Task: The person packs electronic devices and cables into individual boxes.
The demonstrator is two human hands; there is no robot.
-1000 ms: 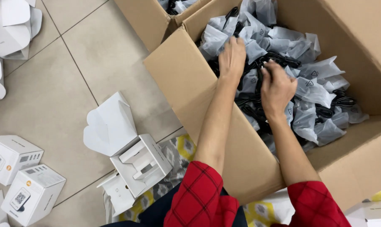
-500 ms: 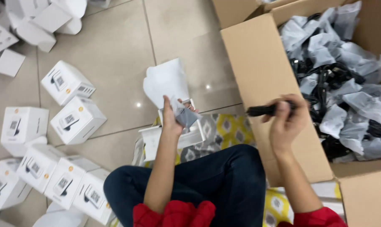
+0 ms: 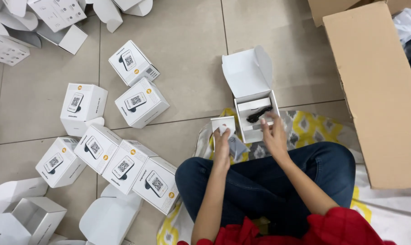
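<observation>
An open white box [image 3: 256,109] stands on the floor in front of my knees, lid flap up, with a black cable piece [image 3: 259,114] lying inside. My right hand [image 3: 273,131] hovers at the box's front edge, fingers spread, touching its rim. My left hand [image 3: 222,140] holds a small clear plastic bag [image 3: 236,145] with a grey item in it, next to a small white card insert [image 3: 223,123].
Several closed white boxes [image 3: 124,165] lie on the tiled floor to my left, with open empty ones [image 3: 31,218] at the lower left and top left. A large cardboard carton [image 3: 377,90] with bagged parts stands at the right. I sit on a yellow patterned mat [image 3: 309,127].
The view swung from the carton to the floor. My hands left the carton with a black piece and a plastic bag; the black piece now lies in the open white box.
</observation>
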